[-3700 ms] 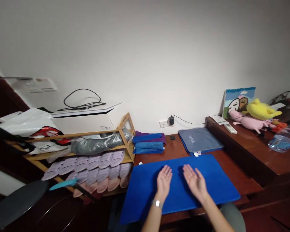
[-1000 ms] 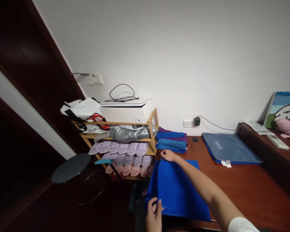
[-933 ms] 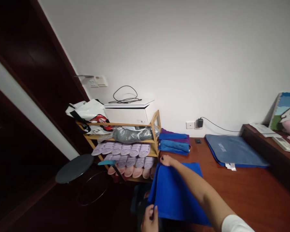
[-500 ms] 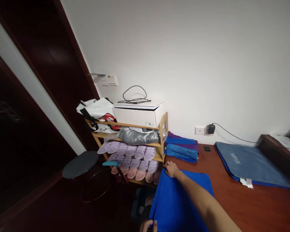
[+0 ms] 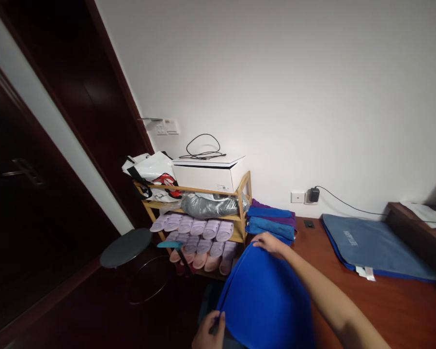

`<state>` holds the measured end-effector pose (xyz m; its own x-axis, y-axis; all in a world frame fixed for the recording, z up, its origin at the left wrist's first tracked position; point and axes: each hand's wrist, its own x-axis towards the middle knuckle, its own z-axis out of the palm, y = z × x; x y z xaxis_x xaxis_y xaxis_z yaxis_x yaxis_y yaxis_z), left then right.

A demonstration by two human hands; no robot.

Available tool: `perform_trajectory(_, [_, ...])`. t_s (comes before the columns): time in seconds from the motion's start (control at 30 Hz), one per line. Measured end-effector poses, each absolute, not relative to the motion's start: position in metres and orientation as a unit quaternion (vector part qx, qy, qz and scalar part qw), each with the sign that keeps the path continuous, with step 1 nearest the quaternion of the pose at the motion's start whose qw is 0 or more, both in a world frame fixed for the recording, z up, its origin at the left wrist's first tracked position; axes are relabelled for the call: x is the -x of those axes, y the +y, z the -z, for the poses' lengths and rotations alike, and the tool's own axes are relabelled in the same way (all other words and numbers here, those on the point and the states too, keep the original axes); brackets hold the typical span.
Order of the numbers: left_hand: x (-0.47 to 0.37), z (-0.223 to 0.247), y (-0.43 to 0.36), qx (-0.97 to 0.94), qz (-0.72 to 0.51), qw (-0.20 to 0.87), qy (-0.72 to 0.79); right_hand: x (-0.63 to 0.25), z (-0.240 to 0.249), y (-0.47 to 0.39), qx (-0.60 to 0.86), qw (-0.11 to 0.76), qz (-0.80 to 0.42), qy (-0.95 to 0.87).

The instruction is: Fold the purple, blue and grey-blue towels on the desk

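Note:
A plain blue folded cloth (image 5: 265, 295) hangs between my two hands over the near left edge of the desk. My right hand (image 5: 271, 244) pinches its far corner, just in front of the folded towels. At the bottom of the view, my left hand (image 5: 209, 329) grips the near left edge between thumb and fingers. The cloth's surface bows upward between the two grips, and its lower end runs out of view. Blue and purple folded towels (image 5: 271, 225) lie stacked beyond my right hand.
A grey-blue folded mat (image 5: 374, 247) with white tags lies on the brown desk (image 5: 334, 300). Left of it stands a wooden rack (image 5: 242, 213) with lilac and pink slippers (image 5: 210, 230), a white box (image 5: 203, 175) and a bag (image 5: 152, 169). A round stool (image 5: 126, 247) stands near the door.
My right hand has lifted the cloth's far corner off the desk and moved slightly right. My left hand has risen a little further into view, and the cloth now bows upward.

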<state>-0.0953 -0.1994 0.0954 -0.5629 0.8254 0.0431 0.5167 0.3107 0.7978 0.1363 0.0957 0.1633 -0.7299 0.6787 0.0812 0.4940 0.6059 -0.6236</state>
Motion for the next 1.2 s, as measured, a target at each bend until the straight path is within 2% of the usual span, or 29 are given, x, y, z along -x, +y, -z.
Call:
perform_trajectory(0.17, [0.091, -0.170, -0.184, -0.462, -0.464, 0.139, 0.743, -0.232, -0.230, 0.066, 0.327, 0.281, -0.303, -0.850])
perform_trajectory(0.3, [0.081, -0.225, -0.166, -0.540, -0.507, 0.100, 0.664, -0.308, -0.270, 0.017, 0.352, 0.334, -0.289, -0.826])
perform_trajectory(0.5, [0.052, -0.290, -0.133, -0.637, -0.499, 0.175, 0.561, -0.382, -0.293, -0.056, 0.374, 0.426, -0.234, -0.790])
perform_trajectory(0.6, [0.031, -0.302, -0.115, -0.635, -0.518, 0.213, 0.532, -0.403, -0.296, -0.082, 0.390, 0.468, -0.211, -0.764])
perform_trajectory(0.8, [0.001, -0.305, -0.102, -0.646, -0.516, 0.290, 0.482, -0.432, -0.301, -0.120, 0.445, 0.477, -0.217, -0.726])
perform_trajectory(1.2, [-0.038, -0.344, -0.154, -0.691, -0.469, 0.335, 0.437, -0.483, -0.332, -0.181, 0.526, 0.517, -0.209, -0.642])
